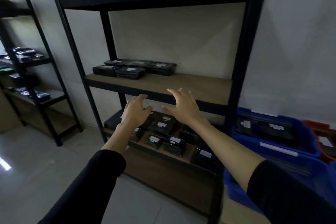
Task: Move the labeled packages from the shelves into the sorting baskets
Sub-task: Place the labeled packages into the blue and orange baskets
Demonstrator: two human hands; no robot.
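Dim storeroom, black shelving [241,71] against a pale wall. At 3 o'clock a blue basket [283,152] holds dark labeled packages; an orange basket behind it is cut off. More labeled packages [163,127] crowd the lower shelf, others [131,69] sit on the middle shelf at 11 o'clock. Left hand [135,112] and right hand [183,105] hover above the lower packages, each grip wide, holding nothing.
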